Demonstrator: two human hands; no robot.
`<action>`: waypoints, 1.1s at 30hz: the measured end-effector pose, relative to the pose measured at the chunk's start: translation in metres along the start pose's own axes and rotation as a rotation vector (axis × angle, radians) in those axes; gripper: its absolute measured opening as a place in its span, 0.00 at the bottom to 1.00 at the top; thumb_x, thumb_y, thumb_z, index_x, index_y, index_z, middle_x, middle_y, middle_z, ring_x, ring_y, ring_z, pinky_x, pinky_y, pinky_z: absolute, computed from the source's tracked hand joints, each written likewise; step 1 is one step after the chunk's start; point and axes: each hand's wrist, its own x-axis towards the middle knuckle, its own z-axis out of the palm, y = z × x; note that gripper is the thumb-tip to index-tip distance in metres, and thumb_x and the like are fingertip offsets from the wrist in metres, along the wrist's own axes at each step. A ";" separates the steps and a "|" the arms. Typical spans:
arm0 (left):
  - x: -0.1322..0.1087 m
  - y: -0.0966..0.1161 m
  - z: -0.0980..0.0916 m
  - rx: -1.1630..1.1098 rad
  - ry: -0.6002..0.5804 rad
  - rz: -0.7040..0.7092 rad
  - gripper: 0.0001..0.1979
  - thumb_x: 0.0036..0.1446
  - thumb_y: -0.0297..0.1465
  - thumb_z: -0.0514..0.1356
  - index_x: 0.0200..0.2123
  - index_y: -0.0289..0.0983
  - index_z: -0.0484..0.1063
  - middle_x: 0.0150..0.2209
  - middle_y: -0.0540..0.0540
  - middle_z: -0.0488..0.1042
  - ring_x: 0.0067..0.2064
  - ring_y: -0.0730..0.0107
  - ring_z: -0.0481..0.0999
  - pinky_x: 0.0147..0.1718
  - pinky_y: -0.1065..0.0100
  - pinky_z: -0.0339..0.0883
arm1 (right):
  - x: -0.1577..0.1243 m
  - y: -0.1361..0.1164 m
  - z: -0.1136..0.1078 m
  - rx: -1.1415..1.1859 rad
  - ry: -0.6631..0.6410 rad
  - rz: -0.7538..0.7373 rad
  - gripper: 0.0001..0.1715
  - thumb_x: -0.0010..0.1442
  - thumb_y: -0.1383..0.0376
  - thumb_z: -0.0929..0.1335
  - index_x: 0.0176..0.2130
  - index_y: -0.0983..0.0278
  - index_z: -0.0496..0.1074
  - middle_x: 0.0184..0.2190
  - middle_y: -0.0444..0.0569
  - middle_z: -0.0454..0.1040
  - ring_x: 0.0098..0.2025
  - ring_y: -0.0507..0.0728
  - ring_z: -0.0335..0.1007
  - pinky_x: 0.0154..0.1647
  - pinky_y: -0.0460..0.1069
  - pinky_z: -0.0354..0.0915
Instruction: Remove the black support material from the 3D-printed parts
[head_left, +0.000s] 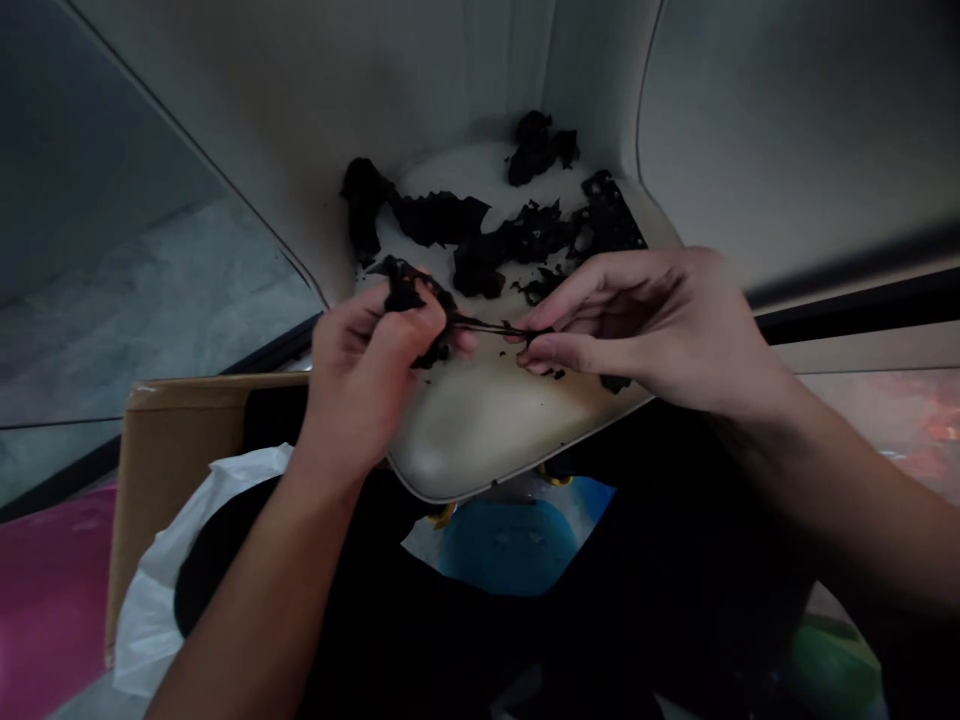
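Basically, a thin, dark, flexible-looking strand (491,328) is strung between both hands, above a pale, glossy moulded surface (457,450) with a rounded front edge. Long axis runs left to right, dipping slightly rightward, roughly crosswise to the person. Left end meets a crumpled black scrap (403,292) gripped in the left hand (367,345), fingers curled, thumb pressed on top. Right hand (652,320) pinches the other end between thumb and fingertips; both hands about equally near, one per end. Exact material unclear. Just beyond, on the surface: ragged black pieces (442,218), a small black clump (534,150) farther back, and a flat black piece with pale dots (611,212) near the right hand. Outward: brown cardboard box (154,440) and white plastic bag (146,610) by the left forearm; blue rounded object (510,545) below the front edge.
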 end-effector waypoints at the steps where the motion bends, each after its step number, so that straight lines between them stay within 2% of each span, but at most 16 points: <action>1: 0.002 0.008 -0.005 -0.048 0.098 0.051 0.17 0.60 0.26 0.66 0.21 0.41 0.66 0.30 0.49 0.68 0.36 0.66 0.70 0.39 0.63 0.71 | 0.000 -0.001 -0.002 -0.021 0.032 -0.018 0.08 0.60 0.65 0.85 0.40 0.58 0.88 0.37 0.49 0.89 0.39 0.60 0.88 0.45 0.56 0.86; 3: 0.005 0.025 -0.017 -0.149 0.331 0.165 0.16 0.55 0.23 0.64 0.21 0.42 0.63 0.28 0.49 0.63 0.36 0.66 0.67 0.36 0.64 0.72 | 0.002 0.000 -0.006 -0.053 0.108 -0.065 0.06 0.61 0.64 0.84 0.40 0.58 0.89 0.38 0.49 0.90 0.39 0.60 0.88 0.46 0.57 0.87; 4: 0.006 0.031 -0.022 -0.153 0.423 0.215 0.17 0.57 0.25 0.64 0.22 0.44 0.60 0.28 0.48 0.61 0.38 0.64 0.67 0.37 0.64 0.73 | 0.004 0.003 -0.009 -0.058 0.142 -0.088 0.08 0.61 0.63 0.84 0.41 0.58 0.90 0.39 0.49 0.90 0.39 0.60 0.88 0.47 0.57 0.87; 6: 0.008 0.035 -0.032 -0.120 0.476 0.247 0.18 0.58 0.27 0.65 0.22 0.44 0.59 0.28 0.48 0.58 0.38 0.65 0.67 0.36 0.65 0.73 | 0.010 0.011 -0.013 -0.062 0.168 -0.127 0.15 0.58 0.63 0.85 0.46 0.57 0.90 0.41 0.47 0.90 0.40 0.59 0.88 0.48 0.56 0.86; 8: 0.007 0.028 -0.037 -0.119 0.400 0.197 0.15 0.60 0.26 0.68 0.24 0.41 0.68 0.29 0.50 0.62 0.37 0.68 0.67 0.33 0.66 0.68 | 0.018 0.023 -0.014 -0.114 0.132 -0.153 0.18 0.56 0.61 0.86 0.47 0.56 0.89 0.41 0.46 0.89 0.40 0.58 0.86 0.46 0.55 0.84; 11: 0.004 0.005 -0.036 -0.010 0.157 0.003 0.09 0.66 0.32 0.72 0.33 0.38 0.80 0.34 0.49 0.72 0.35 0.72 0.69 0.32 0.69 0.63 | 0.031 0.044 -0.007 -0.288 0.044 -0.223 0.17 0.56 0.52 0.86 0.41 0.56 0.88 0.38 0.46 0.86 0.37 0.57 0.80 0.40 0.53 0.77; 13: 0.002 -0.008 -0.033 0.065 0.064 -0.098 0.14 0.71 0.41 0.70 0.36 0.38 0.82 0.37 0.47 0.76 0.37 0.71 0.72 0.33 0.70 0.65 | 0.040 0.057 0.002 -0.374 -0.013 -0.299 0.20 0.57 0.47 0.85 0.39 0.58 0.86 0.37 0.46 0.83 0.35 0.57 0.76 0.38 0.53 0.73; 15: 0.002 -0.014 -0.032 0.023 0.023 -0.152 0.15 0.73 0.44 0.67 0.40 0.39 0.84 0.41 0.46 0.79 0.40 0.69 0.76 0.36 0.71 0.70 | 0.048 0.069 0.011 -0.432 -0.047 -0.368 0.22 0.60 0.45 0.83 0.40 0.59 0.84 0.36 0.47 0.81 0.34 0.57 0.74 0.38 0.53 0.71; 17: 0.002 -0.013 -0.032 -0.071 -0.041 -0.178 0.10 0.73 0.39 0.67 0.43 0.39 0.85 0.46 0.45 0.81 0.45 0.67 0.79 0.40 0.71 0.73 | 0.056 0.079 0.020 -0.482 -0.059 -0.391 0.20 0.64 0.46 0.81 0.42 0.59 0.83 0.37 0.48 0.81 0.36 0.58 0.74 0.40 0.53 0.70; 20: 0.004 -0.010 -0.037 -0.094 -0.133 -0.171 0.05 0.69 0.34 0.70 0.44 0.40 0.85 0.47 0.45 0.83 0.48 0.66 0.81 0.44 0.71 0.76 | 0.067 0.092 0.029 -0.518 -0.093 -0.350 0.13 0.67 0.57 0.80 0.45 0.61 0.81 0.41 0.50 0.83 0.41 0.60 0.77 0.45 0.54 0.70; 23: 0.007 -0.013 -0.042 -0.019 -0.093 -0.091 0.08 0.66 0.37 0.74 0.40 0.39 0.84 0.42 0.46 0.84 0.43 0.69 0.81 0.46 0.70 0.77 | 0.074 0.099 0.032 -0.568 -0.132 -0.310 0.16 0.62 0.65 0.81 0.47 0.64 0.79 0.44 0.53 0.83 0.42 0.61 0.78 0.45 0.53 0.71; 26: 0.010 -0.020 -0.044 0.016 0.008 -0.057 0.10 0.65 0.39 0.75 0.38 0.39 0.84 0.39 0.48 0.84 0.41 0.69 0.81 0.46 0.69 0.78 | 0.075 0.095 0.027 -0.623 -0.170 -0.320 0.21 0.59 0.66 0.82 0.50 0.66 0.79 0.48 0.55 0.82 0.44 0.61 0.78 0.46 0.53 0.71; 29: 0.009 -0.023 -0.039 0.022 0.033 -0.072 0.09 0.63 0.38 0.76 0.37 0.39 0.85 0.39 0.48 0.85 0.41 0.69 0.82 0.45 0.69 0.79 | 0.071 0.081 0.022 -0.523 -0.128 -0.318 0.28 0.57 0.54 0.85 0.51 0.64 0.79 0.48 0.54 0.81 0.46 0.62 0.77 0.47 0.54 0.71; 31: 0.007 -0.024 -0.034 0.031 0.034 -0.094 0.10 0.63 0.40 0.76 0.37 0.39 0.85 0.39 0.47 0.86 0.40 0.67 0.83 0.42 0.69 0.78 | 0.066 0.071 0.024 -0.374 -0.071 -0.281 0.33 0.55 0.45 0.85 0.49 0.63 0.80 0.44 0.50 0.81 0.43 0.60 0.76 0.44 0.54 0.71; 33: 0.006 -0.024 -0.028 0.030 0.034 -0.114 0.12 0.63 0.41 0.76 0.38 0.39 0.85 0.39 0.47 0.86 0.41 0.65 0.84 0.40 0.68 0.78 | 0.061 0.064 0.031 -0.262 0.003 -0.258 0.33 0.55 0.42 0.84 0.45 0.61 0.80 0.38 0.46 0.80 0.38 0.57 0.74 0.41 0.53 0.70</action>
